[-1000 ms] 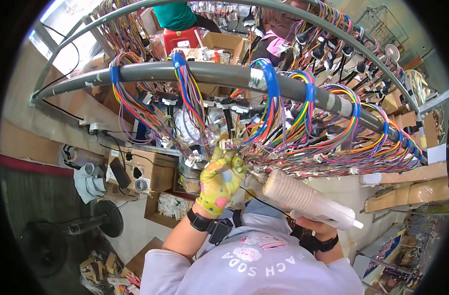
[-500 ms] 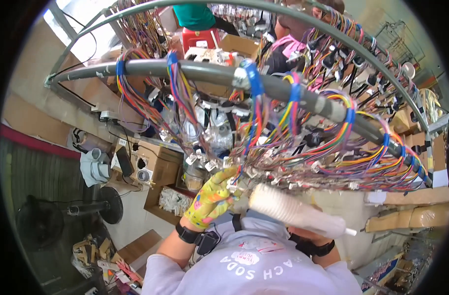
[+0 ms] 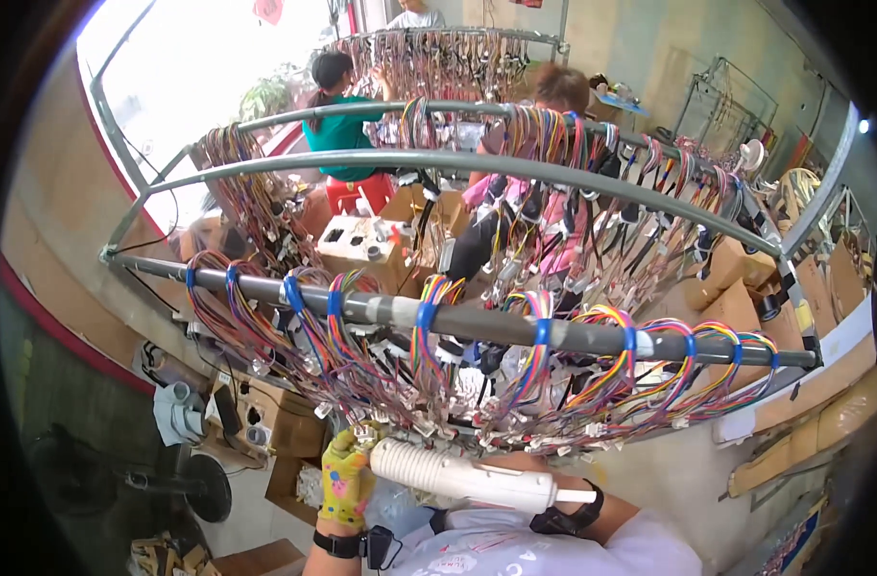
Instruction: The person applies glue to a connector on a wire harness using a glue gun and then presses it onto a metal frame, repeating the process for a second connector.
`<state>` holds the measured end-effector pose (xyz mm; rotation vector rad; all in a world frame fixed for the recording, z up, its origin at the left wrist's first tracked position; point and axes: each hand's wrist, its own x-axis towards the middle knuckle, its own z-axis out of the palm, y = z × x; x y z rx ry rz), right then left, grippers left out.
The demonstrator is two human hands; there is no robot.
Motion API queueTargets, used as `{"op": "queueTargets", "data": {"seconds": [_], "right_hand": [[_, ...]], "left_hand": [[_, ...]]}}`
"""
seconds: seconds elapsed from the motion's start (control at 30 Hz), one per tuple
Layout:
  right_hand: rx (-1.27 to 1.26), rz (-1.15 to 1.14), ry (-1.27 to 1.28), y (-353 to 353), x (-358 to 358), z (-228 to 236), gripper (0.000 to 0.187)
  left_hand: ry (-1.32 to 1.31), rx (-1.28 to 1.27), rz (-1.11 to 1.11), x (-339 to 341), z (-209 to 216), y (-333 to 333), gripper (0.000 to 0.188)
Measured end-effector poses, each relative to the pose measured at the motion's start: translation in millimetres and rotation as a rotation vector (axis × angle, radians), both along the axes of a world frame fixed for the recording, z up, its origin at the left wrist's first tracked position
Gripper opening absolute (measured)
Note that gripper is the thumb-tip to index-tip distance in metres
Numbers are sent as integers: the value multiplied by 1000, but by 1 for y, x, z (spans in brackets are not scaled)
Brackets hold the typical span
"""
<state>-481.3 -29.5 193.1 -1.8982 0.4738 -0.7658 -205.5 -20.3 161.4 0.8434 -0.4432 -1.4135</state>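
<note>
In my left hand (image 3: 343,477), gloved in patterned yellow, a small white wire connector (image 3: 364,434) is pinched between the fingertips. A white hot glue gun (image 3: 457,474) with a ribbed barrel lies across in front of my chest, a white glue stick poking out of its right end. Its front end is close beside the left fingertips; whether it touches the connector cannot be seen. My right hand is mostly hidden under the gun's body, and only the wrist with a black strap (image 3: 568,514) shows plainly. Bundled coloured wires (image 3: 429,331) with connector ends hang just beyond both hands.
A grey pipe rail (image 3: 486,322) carries several wire bundles tied with blue tape. Behind it stand more racks and cardboard boxes (image 3: 361,248). A person in green (image 3: 342,139) sits further back, with others nearby. A fan (image 3: 206,488) stands at lower left.
The view has tilted upward, showing more of the room. The glue gun's ribbed front has come in from the right, close to the left fingertips. The left hand keeps its pinch.
</note>
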Motion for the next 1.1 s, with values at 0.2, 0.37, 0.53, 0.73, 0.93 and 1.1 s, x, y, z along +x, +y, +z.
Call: {"op": "queueTargets", "data": {"seconds": [0.2, 0.37, 0.53, 0.73, 0.93, 1.1], "right_hand": [[433, 74, 1, 2, -12, 3, 57], [662, 62, -20, 9, -9, -3, 52], [4, -87, 51, 12, 5, 2, 45], [8, -161, 150, 20, 21, 1, 41], [-57, -192, 164, 24, 38, -15, 51], [-32, -245, 117, 30, 37, -33, 53]], "left_hand": [[-101, -35, 116, -25, 1, 6, 14], [-64, -55, 233, -26, -12, 5, 25], [-305, -78, 326, -18, -29, 1, 25], [-198, -62, 178, -17, -14, -2, 22], [-115, -72, 123, -4, -20, -7, 26], [-58, -96, 82, -5, -31, -20, 30]]}}
